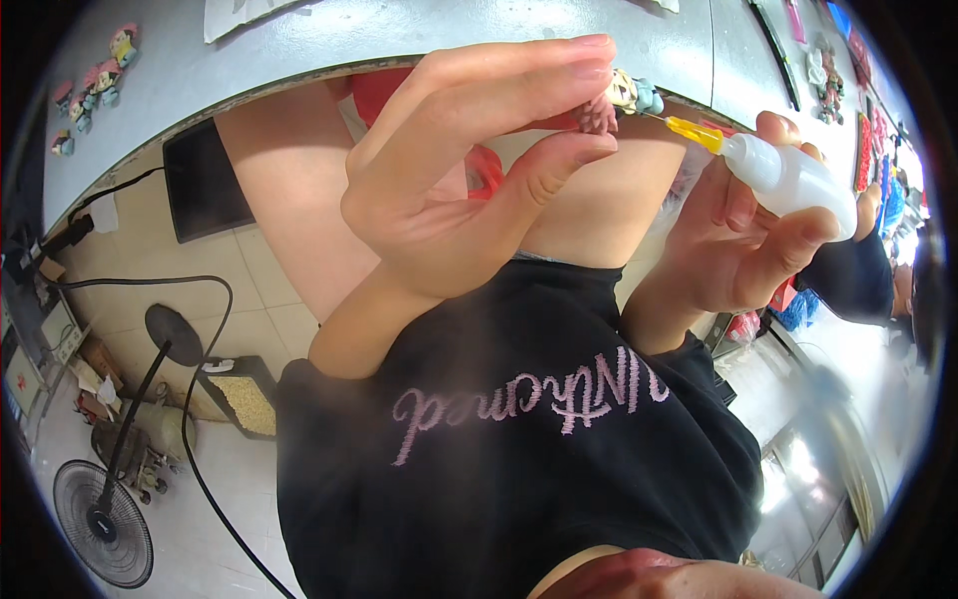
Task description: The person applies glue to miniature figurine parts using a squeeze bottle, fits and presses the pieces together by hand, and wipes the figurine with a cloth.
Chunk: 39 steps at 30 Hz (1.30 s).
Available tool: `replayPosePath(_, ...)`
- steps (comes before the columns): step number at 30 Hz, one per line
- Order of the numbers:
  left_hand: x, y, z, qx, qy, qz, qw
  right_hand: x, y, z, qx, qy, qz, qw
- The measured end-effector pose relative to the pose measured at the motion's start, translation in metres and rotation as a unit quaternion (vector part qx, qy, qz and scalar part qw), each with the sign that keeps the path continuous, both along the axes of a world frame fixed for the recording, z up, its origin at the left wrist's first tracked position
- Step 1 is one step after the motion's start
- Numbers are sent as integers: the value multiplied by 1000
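Note:
My left hand (449,170) pinches a small painted figurine (621,98) between its fingertips and thumb. Its maroon part sits by the thumb, while the cream and blue-grey end points right. In my right hand (733,225) lies a white squeeze bottle (793,180), tilted, with a yellow needle tip (696,133). The thin needle reaches toward the figurine's blue-grey end; whether they touch I cannot tell. Both hands are raised over my lap, just in front of the table's near edge.
Several small figurines (103,80) lie on the grey table (349,40) at the left. A black stick (775,55) and more small figures (826,85) are at the far right. A dark sleeve (853,278) of another person shows at right. A fan (105,521) stands on the floor.

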<state>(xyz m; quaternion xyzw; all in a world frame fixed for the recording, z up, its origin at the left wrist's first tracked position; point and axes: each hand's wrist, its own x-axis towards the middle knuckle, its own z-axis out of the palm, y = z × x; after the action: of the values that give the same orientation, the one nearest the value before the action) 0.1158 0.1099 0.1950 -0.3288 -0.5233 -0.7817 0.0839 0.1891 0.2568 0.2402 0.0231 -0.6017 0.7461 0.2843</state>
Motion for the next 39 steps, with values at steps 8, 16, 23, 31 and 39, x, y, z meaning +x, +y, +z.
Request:
replayPosePath(8, -1, 1, 1, 7, -1, -8, 1000, -2, -2, 2, 51, -1, -32, 998)
replayPosePath(16, 0, 1, 0, 8, 1, -7, 1000, -3, 3, -5, 2, 29, 19, 999)
replayPosePath(23, -1, -2, -1, -10, 9, -5, 1000, -3, 3, -5, 8, 34, 18, 999)
replayPosePath(31, -2, -2, 1, -12, 15, -4, 1000, 1, 4, 2, 67, -24, 2, 997)
replayPosePath(39, -2, -1, 2, -1, 13, -1, 1000, 1, 8, 5, 114, -44, 17, 992)
